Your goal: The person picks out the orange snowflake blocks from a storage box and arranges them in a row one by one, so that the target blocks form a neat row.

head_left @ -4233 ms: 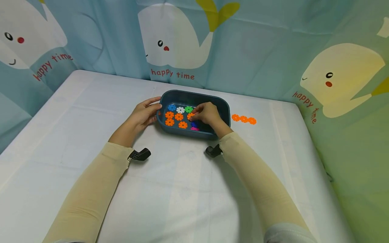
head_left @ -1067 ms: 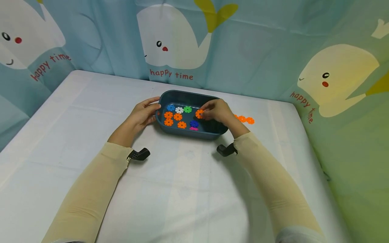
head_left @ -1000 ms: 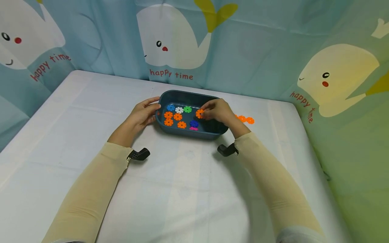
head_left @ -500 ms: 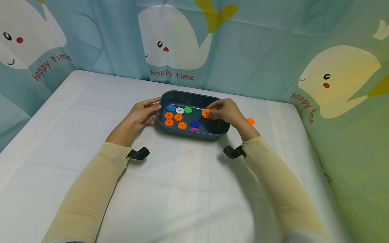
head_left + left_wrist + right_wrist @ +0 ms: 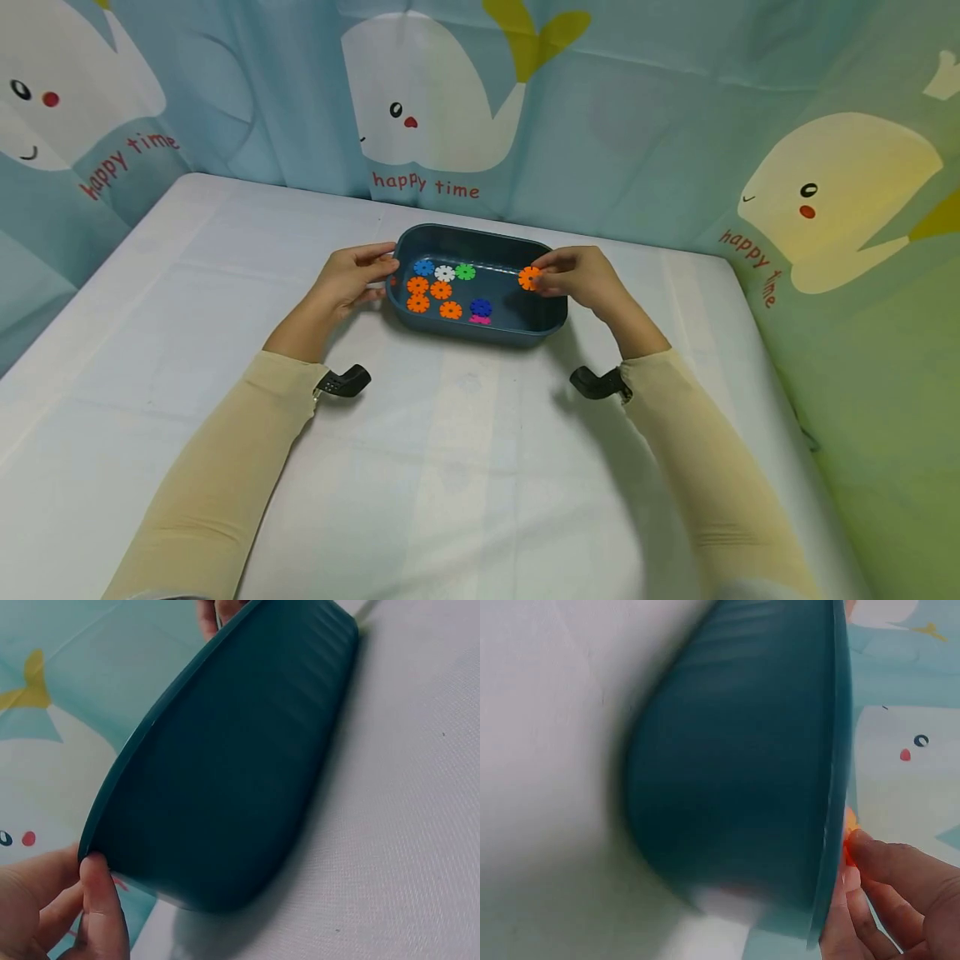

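A dark teal plastic tub point(image 5: 480, 333) stands on the table. At its left end my left hand point(image 5: 347, 279) pinches the rim, thumb and fingers on either side in the left wrist view. My right hand point(image 5: 581, 279) is over the tub's right end and pinches an orange notched snowflake disc point(image 5: 529, 278) between thumb and fingers. In the right wrist view a sliver of that disc point(image 5: 851, 836) shows past the rim. Inside lie several orange discs point(image 5: 441, 290), a blue disc point(image 5: 423, 267), a white one point(image 5: 445, 273), a green one point(image 5: 465, 272), a dark blue one point(image 5: 481, 307) and a pink one point(image 5: 480, 320).
The tub sits near the back of a white-covered table point(image 5: 450, 467). A light blue curtain point(image 5: 637, 150) with printed whales hangs behind and at the sides. A black wrist camera mount point(image 5: 596, 383) juts from the right sleeve; another mount point(image 5: 345, 382) juts from the left.
My right hand has lifted an orange disc from the tub's middle and carried it rightward. It now hides the orange discs seen earlier on the table. My left hand stays on the rim.
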Available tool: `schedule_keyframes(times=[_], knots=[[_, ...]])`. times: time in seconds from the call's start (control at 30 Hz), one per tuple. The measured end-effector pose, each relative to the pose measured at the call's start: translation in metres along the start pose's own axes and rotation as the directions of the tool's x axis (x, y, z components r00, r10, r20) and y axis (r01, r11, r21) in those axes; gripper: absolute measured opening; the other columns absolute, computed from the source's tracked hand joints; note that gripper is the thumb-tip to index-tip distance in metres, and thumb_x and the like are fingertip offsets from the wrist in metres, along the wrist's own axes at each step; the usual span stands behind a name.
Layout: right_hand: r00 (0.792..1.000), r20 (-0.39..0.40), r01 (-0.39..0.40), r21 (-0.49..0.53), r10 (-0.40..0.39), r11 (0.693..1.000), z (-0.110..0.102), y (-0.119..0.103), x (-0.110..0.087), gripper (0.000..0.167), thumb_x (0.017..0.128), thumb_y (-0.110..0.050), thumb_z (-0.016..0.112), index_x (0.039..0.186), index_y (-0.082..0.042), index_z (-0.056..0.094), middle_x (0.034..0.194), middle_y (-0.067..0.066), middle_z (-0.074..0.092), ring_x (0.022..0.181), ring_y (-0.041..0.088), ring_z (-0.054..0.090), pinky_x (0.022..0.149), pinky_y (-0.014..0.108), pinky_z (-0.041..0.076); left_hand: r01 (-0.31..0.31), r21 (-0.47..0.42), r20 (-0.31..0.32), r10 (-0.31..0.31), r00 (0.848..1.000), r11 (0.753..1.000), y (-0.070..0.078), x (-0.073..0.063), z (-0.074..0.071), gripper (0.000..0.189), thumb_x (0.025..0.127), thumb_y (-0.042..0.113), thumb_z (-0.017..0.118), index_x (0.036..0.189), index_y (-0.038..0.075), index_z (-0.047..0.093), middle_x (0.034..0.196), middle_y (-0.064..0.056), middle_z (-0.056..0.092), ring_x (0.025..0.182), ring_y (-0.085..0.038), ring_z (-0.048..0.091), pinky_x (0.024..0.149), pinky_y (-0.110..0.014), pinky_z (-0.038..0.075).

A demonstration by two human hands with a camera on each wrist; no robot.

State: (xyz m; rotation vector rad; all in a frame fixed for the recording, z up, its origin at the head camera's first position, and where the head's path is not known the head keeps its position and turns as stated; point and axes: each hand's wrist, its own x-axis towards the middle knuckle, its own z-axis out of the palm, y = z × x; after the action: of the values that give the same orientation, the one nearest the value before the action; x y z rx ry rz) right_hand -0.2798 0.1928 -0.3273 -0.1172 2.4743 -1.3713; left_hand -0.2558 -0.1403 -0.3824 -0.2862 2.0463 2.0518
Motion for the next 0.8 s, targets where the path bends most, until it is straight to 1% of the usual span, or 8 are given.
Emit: schedule_keyframes(times=[0.07, 0.17, 0.27, 0.33, 0.47, 0.6, 0.7, 0.8], knots=[[1.0, -0.002, 0.007, 0.002, -0.007, 1.0, -0.003, 0.001, -0.003, 0.031, 0.091, -0.002, 0.068, 0.12, 0.007, 0.064, 0.115, 0.021, 0.068, 0.086, 0.018, 0.072, 0.088, 0.036, 0.057, 0.007, 0.013, -0.002, -0.007, 1.0, 1.0, 0.001, -0.001, 0.0, 0.05, 0.095, 0.02, 0.067, 0.144, 0.016, 0.053, 0.115, 0.003, 0.056, 0.084, -0.01, 0.067, 0.062, -0.018, 0.056], [1.0, -0.006, 0.007, -0.009, -0.007, 1.0, -0.007, 0.002, -0.006, 0.031, 0.091, -0.005, 0.069, 0.119, 0.005, 0.065, 0.114, 0.018, 0.069, 0.09, 0.022, 0.073, 0.086, 0.033, 0.058, 0.027, 0.03, 0.01, -0.027, 1.0, 0.999, 0.004, -0.003, -0.001, 0.05, 0.096, 0.021, 0.065, 0.145, 0.017, 0.052, 0.123, 0.001, 0.055, 0.102, -0.015, 0.066, 0.064, -0.017, 0.056], [1.0, -0.013, -0.003, -0.029, 0.003, 1.0, -0.01, 0.003, -0.008, 0.031, 0.091, -0.007, 0.069, 0.12, 0.004, 0.065, 0.113, 0.016, 0.069, 0.088, 0.02, 0.072, 0.085, 0.032, 0.058, 0.045, 0.043, 0.044, -0.047, 0.998, 0.998, 0.006, -0.004, -0.004, 0.051, 0.098, 0.021, 0.063, 0.147, 0.018, 0.049, 0.136, -0.004, 0.053, 0.121, -0.021, 0.059, 0.07, -0.018, 0.057], [1.0, -0.017, -0.013, -0.037, 0.013, 0.999, -0.013, 0.003, -0.009, 0.031, 0.092, -0.007, 0.069, 0.121, 0.003, 0.065, 0.113, 0.015, 0.07, 0.088, 0.019, 0.072, 0.086, 0.033, 0.058, 0.06, 0.043, 0.064, -0.063, 0.996, 0.997, 0.007, -0.004, -0.005, 0.051, 0.098, 0.02, 0.062, 0.147, 0.018, 0.048, 0.144, -0.007, 0.05, 0.129, -0.025, 0.054, 0.073, -0.019, 0.057], [1.0, -0.014, -0.016, -0.028, 0.016, 0.999, -0.018, 0.004, -0.013, 0.033, 0.091, -0.007, 0.069, 0.122, 0.004, 0.064, 0.112, 0.014, 0.07, 0.087, 0.019, 0.072, 0.086, 0.034, 0.058, 0.077, 0.051, 0.085, -0.081, 0.993, 0.996, 0.011, -0.003, -0.005, 0.052, 0.099, 0.017, 0.061, 0.148, 0.018, 0.046, 0.148, -0.009, 0.046, 0.132, -0.027, 0.051, 0.072, -0.018, 0.057], [1.0, -0.02, -0.013, -0.024, 0.013, 1.0, -0.022, 0.004, -0.015, 0.034, 0.09, -0.007, 0.07, 0.121, 0.004, 0.064, 0.106, 0.01, 0.072, 0.082, 0.016, 0.072, 0.084, 0.033, 0.058, 0.085, 0.057, 0.093, -0.09, 0.992, 0.995, 0.012, -0.002, -0.006, 0.052, 0.099, 0.016, 0.06, 0.149, 0.017, 0.045, 0.148, -0.01, 0.045, 0.132, -0.027, 0.051, 0.07, -0.017, 0.057], [1.0, -0.021, -0.019, -0.046, 0.018, 0.999, -0.025, 0.005, -0.018, 0.035, 0.09, -0.01, 0.07, 0.122, 0.003, 0.064, 0.102, 0.005, 0.072, 0.08, 0.011, 0.072, 0.084, 0.032, 0.058, 0.091, 0.065, 0.095, -0.097, 0.991, 0.994, 0.013, -0.001, -0.006, 0.052, 0.099, 0.016, 0.06, 0.149, 0.017, 0.045, 0.148, -0.01, 0.045, 0.132, -0.027, 0.051, 0.07, -0.017, 0.057], [0.999, -0.025, -0.029, -0.074, 0.028, 0.997, -0.029, 0.007, -0.02, 0.036, 0.09, -0.014, 0.071, 0.123, 0.0, 0.064, 0.101, 0.001, 0.073, 0.081, 0.009, 0.071, 0.084, 0.031, 0.057, 0.093, 0.079, 0.098, -0.101, 0.99, 0.993, 0.015, 0.0, -0.005, 0.052, 0.099, 0.015, 0.06, 0.149, 0.016, 0.046, 0.147, -0.01, 0.045, 0.131, -0.026, 0.052, 0.07, -0.018, 0.057]])
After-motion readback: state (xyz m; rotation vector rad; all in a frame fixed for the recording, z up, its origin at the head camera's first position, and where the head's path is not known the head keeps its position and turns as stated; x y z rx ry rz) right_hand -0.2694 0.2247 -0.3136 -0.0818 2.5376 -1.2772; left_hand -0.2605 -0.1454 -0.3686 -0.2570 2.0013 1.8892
